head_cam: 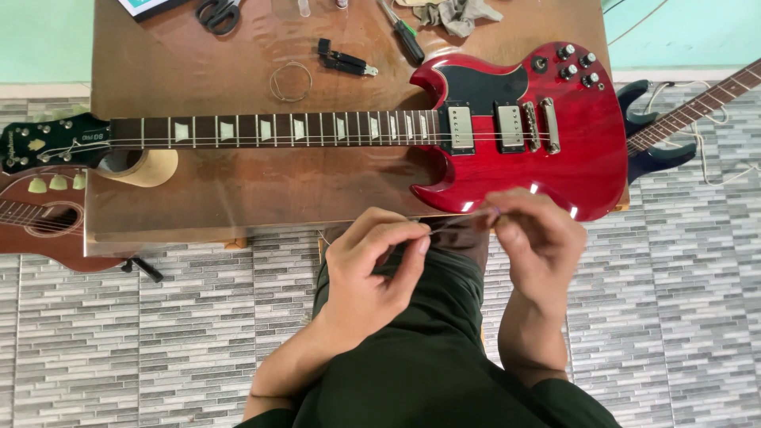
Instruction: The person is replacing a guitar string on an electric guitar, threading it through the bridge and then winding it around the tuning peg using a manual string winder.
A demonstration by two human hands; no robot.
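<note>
Here, both hands, left hand (372, 265) and right hand (535, 234), pinch a thin wire string (458, 223) taut beside the glossy red guitar (507, 127) on the wooden table (238, 190).

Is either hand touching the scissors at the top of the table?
No: both the left hand and right hand pinch a thin string, far from the scissors.

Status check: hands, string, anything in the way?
Left hand and right hand each pinch the thin string, stretched between them. Red guitar flat on table just ahead. Nothing between the hands.
</note>
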